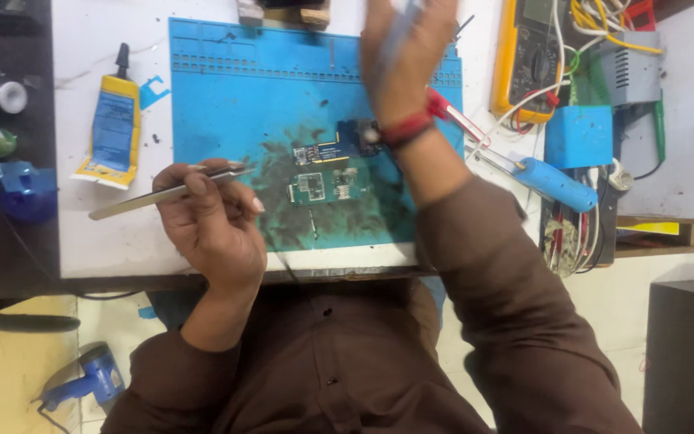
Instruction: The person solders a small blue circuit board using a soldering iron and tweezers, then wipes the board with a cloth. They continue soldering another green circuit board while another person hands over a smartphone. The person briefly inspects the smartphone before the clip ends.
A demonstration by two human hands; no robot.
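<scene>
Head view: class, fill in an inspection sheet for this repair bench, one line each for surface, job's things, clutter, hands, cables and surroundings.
Surface: blue work mat on a white table, dark stains at its middle.
Job's things: two small circuit boards on the stained patch; metal tweezers.
Clutter: yellow glue tube, yellow multimeter, blue-handled soldering iron, blue box.
Hands: left hand pinches the tweezers; right hand raised over the mat, blurred, hold unclear.
Cables: tangled wires at the right edge.
Surroundings: blue tool on the floor; dark cabinet.
</scene>
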